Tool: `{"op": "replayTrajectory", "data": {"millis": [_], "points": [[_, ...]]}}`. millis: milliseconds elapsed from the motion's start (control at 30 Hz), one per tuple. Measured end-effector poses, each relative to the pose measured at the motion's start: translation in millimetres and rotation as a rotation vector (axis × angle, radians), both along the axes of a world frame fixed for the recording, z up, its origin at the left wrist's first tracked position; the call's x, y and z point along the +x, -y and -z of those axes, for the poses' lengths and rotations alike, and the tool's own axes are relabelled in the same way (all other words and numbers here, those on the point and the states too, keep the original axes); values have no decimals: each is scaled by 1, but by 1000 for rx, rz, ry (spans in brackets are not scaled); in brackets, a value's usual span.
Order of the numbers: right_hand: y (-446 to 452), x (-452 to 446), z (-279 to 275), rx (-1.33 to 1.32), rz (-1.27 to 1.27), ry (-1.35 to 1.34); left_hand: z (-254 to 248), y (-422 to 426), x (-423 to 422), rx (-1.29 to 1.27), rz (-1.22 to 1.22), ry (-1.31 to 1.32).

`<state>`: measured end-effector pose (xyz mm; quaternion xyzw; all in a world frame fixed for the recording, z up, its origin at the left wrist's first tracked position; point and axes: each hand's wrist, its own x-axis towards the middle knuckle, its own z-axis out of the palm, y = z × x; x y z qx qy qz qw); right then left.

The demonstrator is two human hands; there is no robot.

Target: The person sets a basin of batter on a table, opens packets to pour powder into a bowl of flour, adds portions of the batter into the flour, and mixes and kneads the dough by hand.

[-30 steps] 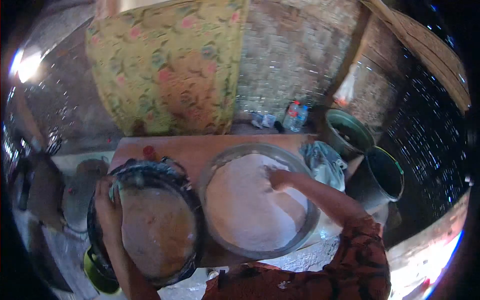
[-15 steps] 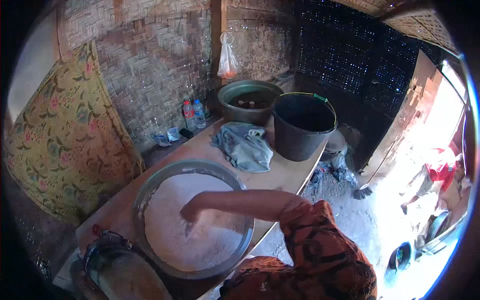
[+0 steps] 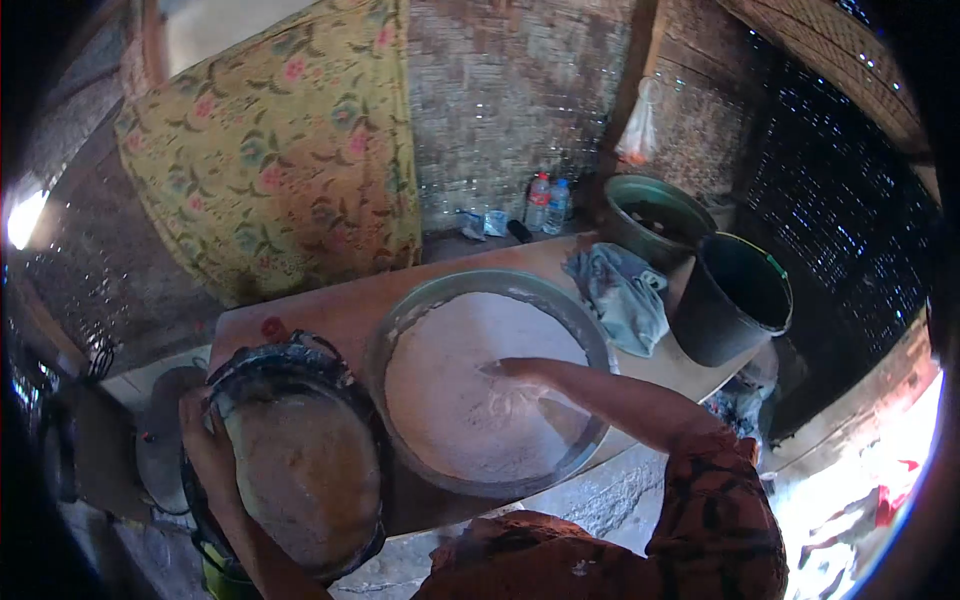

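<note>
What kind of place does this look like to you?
Probably a simple home kitchen or small food workroom, though I can't be sure: a wide basin of pale, powdery stuff sits on a table, a dark bucket stands nearby, and the wall behind looks woven.

Head cam, wide fisheye with black vignetted corners, looks forward and steeply down from above the wearer's chest onto the table [image 3: 350, 300]. Mid-range: large basin [image 3: 500, 488] and dark tub [image 3: 270, 357] sit in mid-frame, woven wall [image 3: 500, 110] across the top, patterned sleeve [image 3: 715, 510] at lower right.
</note>
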<state>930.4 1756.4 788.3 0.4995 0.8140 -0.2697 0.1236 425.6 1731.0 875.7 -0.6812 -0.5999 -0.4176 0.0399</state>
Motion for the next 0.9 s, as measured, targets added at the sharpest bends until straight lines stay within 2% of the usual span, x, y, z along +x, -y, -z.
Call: {"op": "replayTrajectory", "data": {"millis": [67, 133, 200, 333, 400, 500, 533, 600, 667, 700, 767, 800, 833, 867, 900], "points": [[-11, -1, -11, 29, -32, 1, -9, 4, 4, -37, -78, -51], [-31, 0, -25, 168, -53, 2, -9, 3, 3, 128, 15, -134], [-57, -3, -23, 221, -111, 65, -15, 8, 10, 81, -8, -69], [-76, -42, 13, 69, -333, 210, -21, 12, 17, 89, -64, -119], [-67, -65, 23, -29, -429, 282, -22, 13, 16, 103, 0, -65], [-45, -74, -8, -34, -469, 369, -18, 15, 3, 160, -72, -127], [-40, -70, -24, 27, -477, 368, -28, 19, 4, 144, -70, -76], [-37, -31, -46, 348, -552, 8, -44, 40, -4, 137, -85, -20], [5, -50, -135, 402, -240, -218, -64, 72, -9, 344, -132, -108], [14, -57, -148, 403, -255, -216, -66, 88, -14, 346, -147, -106], [29, -66, -153, 465, 189, -335, -56, 126, -31, 421, -264, 145], [25, -50, -125, 464, 175, -339, -43, 144, -37, 371, -334, 327], [12, -22, -78, 381, -61, 32, -12, 158, -62, 345, -408, 353], [4, -24, -74, 345, -173, 221, 13, 171, -74, 355, -420, 345], [-4, -27, -71, 307, -302, 394, 34, 183, -83, 339, -461, 452]]}}
